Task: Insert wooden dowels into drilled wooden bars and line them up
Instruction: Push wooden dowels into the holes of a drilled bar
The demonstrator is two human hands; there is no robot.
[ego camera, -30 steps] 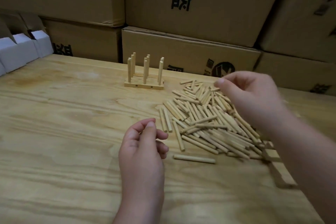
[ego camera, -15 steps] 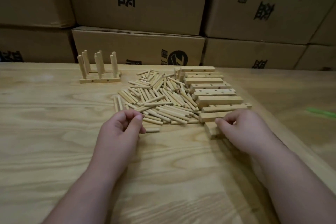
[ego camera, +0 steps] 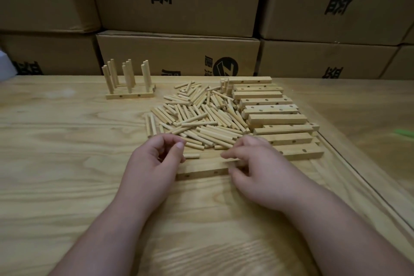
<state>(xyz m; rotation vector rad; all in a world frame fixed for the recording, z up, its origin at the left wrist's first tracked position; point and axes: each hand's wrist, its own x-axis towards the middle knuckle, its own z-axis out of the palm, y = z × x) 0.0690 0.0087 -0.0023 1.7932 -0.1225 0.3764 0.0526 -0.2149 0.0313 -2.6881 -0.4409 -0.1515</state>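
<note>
Right hand [ego camera: 253, 168]: your fingers grip the drilled bar [ego camera: 202, 169], long axis left-right at frame centre. Left hand [ego camera: 154, 159]: curled, empty, nearer the dowels [ego camera: 201, 119].

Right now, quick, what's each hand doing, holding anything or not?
Left hand: fingers curled, thumb near the fingertips; whether it pinches anything cannot be told.
Right hand: grips one end of the drilled wooden bar lying flat on the table.

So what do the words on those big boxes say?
"盔", under a cut-off character: top middle box.
"头盔" and "公司": top right box.
Round logo with a Z-like mark, and cut-off characters beside it: lower middle box.
Lower left box and lower right box: print cut off, unreadable.
</note>
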